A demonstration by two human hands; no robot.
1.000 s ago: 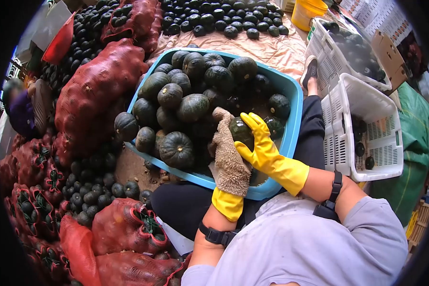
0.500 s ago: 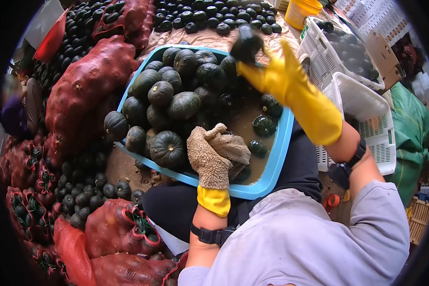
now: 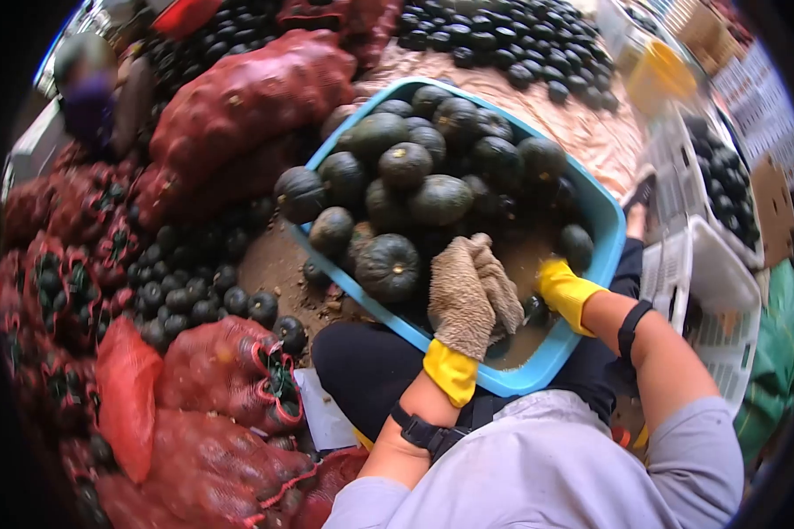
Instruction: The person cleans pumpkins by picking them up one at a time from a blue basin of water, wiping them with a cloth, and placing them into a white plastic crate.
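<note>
A blue plastic basin [image 3: 612, 210] in front of me holds a heap of dark green pumpkins [image 3: 441, 199] and murky brown water [image 3: 525, 257]. My left hand [image 3: 469, 295], in a beige terry mitt over a yellow glove, hangs over the basin's near side; the mitt hides its fingers. My right hand [image 3: 566, 289], in a yellow rubber glove, dips into the water at the right side. Its fingertips are hidden. One pumpkin [image 3: 575, 248] sits just beyond that hand, and another [image 3: 534, 310] shows partly below it.
Red mesh sacks [image 3: 247, 93] of pumpkins lie to the left, with loose small pumpkins [image 3: 194, 295] on the floor. Rows of wet dark pumpkins [image 3: 512, 44] cover a pinkish cloth [image 3: 582, 132] beyond the basin. White crates [image 3: 719, 304] and a yellow bucket [image 3: 661, 79] stand right.
My right hand was raised beyond the basin with a dark pumpkin at its fingers; now it is down in the water without that pumpkin visible. The view has turned, shifting the scene.
</note>
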